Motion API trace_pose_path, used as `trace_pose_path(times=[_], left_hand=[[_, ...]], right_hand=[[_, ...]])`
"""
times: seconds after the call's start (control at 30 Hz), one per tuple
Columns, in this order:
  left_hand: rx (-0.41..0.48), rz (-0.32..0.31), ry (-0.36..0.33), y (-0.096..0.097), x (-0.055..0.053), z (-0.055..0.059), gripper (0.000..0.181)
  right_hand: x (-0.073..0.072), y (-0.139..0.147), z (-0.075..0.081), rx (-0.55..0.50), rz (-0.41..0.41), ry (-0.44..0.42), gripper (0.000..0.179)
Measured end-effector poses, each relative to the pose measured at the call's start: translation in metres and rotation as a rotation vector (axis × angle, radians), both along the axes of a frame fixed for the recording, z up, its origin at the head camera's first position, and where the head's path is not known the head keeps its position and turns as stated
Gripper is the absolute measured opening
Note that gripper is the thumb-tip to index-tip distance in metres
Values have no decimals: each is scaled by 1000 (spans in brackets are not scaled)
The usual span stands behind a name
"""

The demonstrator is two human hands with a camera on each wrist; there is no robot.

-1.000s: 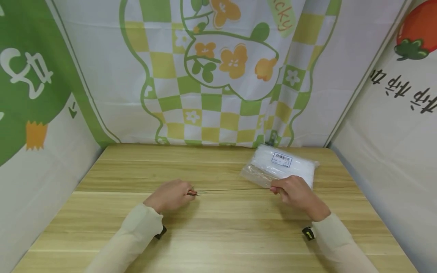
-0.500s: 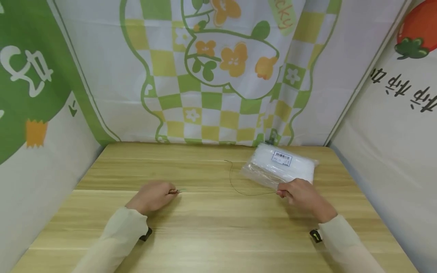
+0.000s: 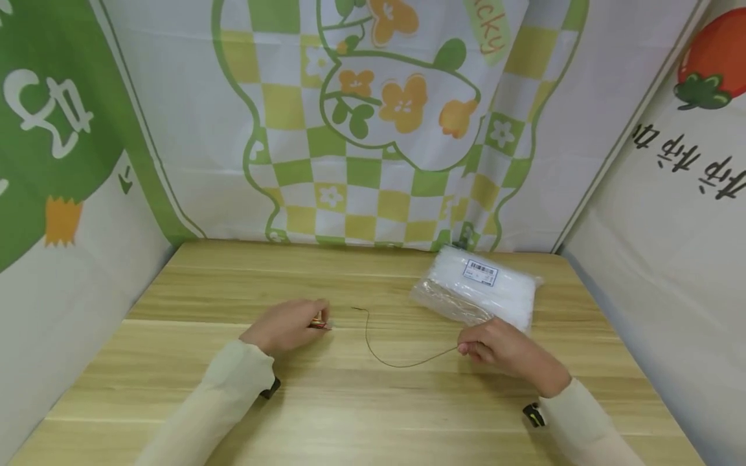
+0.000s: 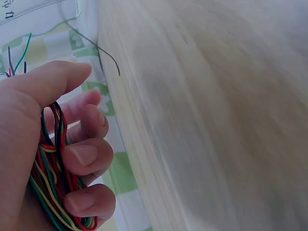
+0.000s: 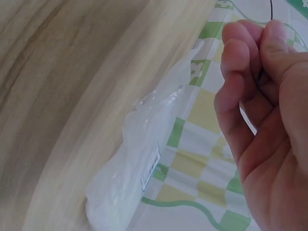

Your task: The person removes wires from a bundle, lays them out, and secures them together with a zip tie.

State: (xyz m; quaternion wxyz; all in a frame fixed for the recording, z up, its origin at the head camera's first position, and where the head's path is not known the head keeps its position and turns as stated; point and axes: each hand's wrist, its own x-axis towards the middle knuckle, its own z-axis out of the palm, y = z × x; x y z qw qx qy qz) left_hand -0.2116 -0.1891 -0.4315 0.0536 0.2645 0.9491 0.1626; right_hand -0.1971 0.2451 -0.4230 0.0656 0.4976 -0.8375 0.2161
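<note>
My left hand curls its fingers round a bundle of thin coloured wires, red, black, green and yellow. In the left wrist view, a few loose wire ends poke out above the thumb. My right hand pinches one end of a single thin dark wire between thumb and fingertips. That wire bows down to the left, its free end a short way from the left hand and apart from it. In the right wrist view, part of the wire rises above the pinching fingertips.
A clear plastic package of white items with a barcode label lies at the back right, close behind the right hand. The wooden table is enclosed by printed cloth at the back and sides.
The dark wire, stretched straight between both hands a second ago, has come free of the left hand and curves loosely. My left hand went left, then back right; my right hand has come slightly nearer.
</note>
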Motion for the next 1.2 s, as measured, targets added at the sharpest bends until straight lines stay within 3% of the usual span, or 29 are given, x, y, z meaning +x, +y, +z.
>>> trace_pose_path(times=[0.17, 0.27, 0.37, 0.5, 0.67, 0.83, 1.0, 1.2], left_hand=[[-18, -93, 10, 21, -11, -1, 46], [-43, -168, 45, 34, -18, -2, 53], [-40, -222, 84, 44, -24, -4, 40], [-29, -250, 122, 46, -29, -9, 7], [7, -222, 106, 32, -32, -10, 14], [-15, -207, 155, 17, -30, -6, 19], [10, -254, 183, 7, -20, -4, 26], [127, -265, 74, -6, -4, -5, 27]], right_hand=[[4, 1, -1, -27, 14, -48, 33], [4, 3, -3, -19, -1, -55, 34], [4, 4, -5, -9, -11, -78, 34], [1, 5, -6, 7, -21, -108, 34], [-1, 15, -7, 64, -135, -19, 34], [-3, 27, -13, 150, -323, 41, 36], [-5, 26, -17, 208, -384, 136, 36], [-8, 21, -14, 253, -419, 151, 38]])
